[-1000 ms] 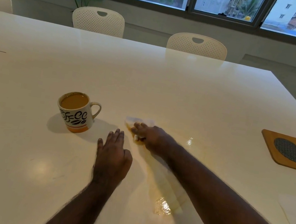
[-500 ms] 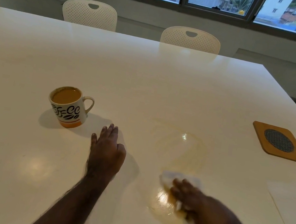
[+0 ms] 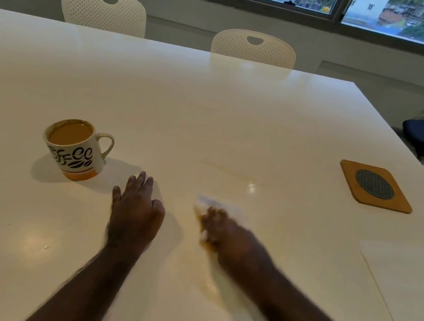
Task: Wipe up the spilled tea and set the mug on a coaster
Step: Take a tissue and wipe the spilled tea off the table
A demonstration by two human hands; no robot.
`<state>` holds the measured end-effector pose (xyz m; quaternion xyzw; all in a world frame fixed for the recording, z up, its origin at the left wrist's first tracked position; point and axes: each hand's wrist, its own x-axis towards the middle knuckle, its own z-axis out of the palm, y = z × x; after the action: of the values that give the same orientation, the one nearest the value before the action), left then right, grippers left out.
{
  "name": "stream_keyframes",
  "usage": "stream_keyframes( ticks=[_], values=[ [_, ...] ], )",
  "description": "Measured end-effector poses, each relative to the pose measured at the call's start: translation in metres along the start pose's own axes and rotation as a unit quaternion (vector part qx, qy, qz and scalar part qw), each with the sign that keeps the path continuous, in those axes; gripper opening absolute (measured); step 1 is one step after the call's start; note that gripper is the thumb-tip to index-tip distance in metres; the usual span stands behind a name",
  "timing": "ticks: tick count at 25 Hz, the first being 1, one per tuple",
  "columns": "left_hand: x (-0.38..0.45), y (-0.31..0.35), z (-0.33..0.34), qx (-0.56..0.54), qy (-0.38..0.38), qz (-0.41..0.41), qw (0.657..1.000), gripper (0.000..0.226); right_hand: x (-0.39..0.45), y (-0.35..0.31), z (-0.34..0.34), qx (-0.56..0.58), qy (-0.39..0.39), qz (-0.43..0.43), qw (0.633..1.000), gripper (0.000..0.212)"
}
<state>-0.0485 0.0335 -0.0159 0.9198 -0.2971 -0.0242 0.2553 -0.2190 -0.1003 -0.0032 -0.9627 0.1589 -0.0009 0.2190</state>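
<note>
Tea film (image 3: 249,185) lies mid-desk, a thin wet sheen just past our right hand (image 3: 224,233); a second brownish smear (image 3: 209,288) sits nearer the front edge, beside the right forearm. The right hand is closed on a white tissue (image 3: 215,204), stained brown, pressed to the desk (image 3: 212,111). It is motion-blurred. Left hand (image 3: 136,209) rests open and flat on the desk, empty, near the mug (image 3: 76,149).

The mug stands upright toward the left side, full, handle to the right. The coaster (image 3: 375,186) lies by the right edge, well apart from the mug.

Step in hand: wiping. We judge it partly done, since both wet patches remain. The next move calls for passes over both, then a level carry of the full mug across to the coaster.
</note>
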Motion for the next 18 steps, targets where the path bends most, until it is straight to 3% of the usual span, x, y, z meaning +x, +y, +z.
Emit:
stream_keyframes(
  ticks=[3, 5, 8, 10, 12, 15, 17, 18],
  values=[
    [0.0, 0.0, 0.0, 0.002, -0.004, 0.002, 1.0, 0.071, -0.035, -0.004, 0.017, 0.02, -0.008, -0.042, 0.999, 0.061],
    [0.002, 0.0, 0.0, 0.006, -0.011, -0.001, 1.0, 0.072, -0.031, 0.038, -0.005, 0.009, 0.039, 0.019, 0.999, 0.058],
    [0.001, 0.001, 0.001, 0.019, -0.012, 0.0, 1.0, 0.072, 0.002, 0.103, -0.059, -0.076, 0.098, 0.18, 0.976, 0.041],
    [0.001, 0.002, 0.002, 0.028, -0.011, 0.001, 1.0, 0.072, 0.034, 0.116, -0.073, -0.119, 0.126, 0.224, 0.959, 0.033],
    [0.0, 0.002, 0.002, 0.028, -0.009, 0.003, 1.0, 0.071, 0.069, 0.094, -0.06, -0.116, 0.117, 0.196, 0.967, 0.035],
    [0.002, -0.002, 0.002, 0.022, -0.009, 0.004, 1.0, 0.071, 0.108, 0.033, -0.014, -0.095, 0.069, 0.029, 0.993, 0.036],
    [0.003, -0.003, 0.003, 0.019, -0.009, 0.004, 1.0, 0.071, 0.118, 0.022, -0.012, -0.104, 0.106, -0.023, 0.989, 0.036],
    [0.003, -0.003, 0.003, 0.02, -0.01, 0.003, 1.0, 0.071, 0.124, 0.027, -0.021, -0.101, 0.104, 0.003, 0.989, 0.034]
  ],
)
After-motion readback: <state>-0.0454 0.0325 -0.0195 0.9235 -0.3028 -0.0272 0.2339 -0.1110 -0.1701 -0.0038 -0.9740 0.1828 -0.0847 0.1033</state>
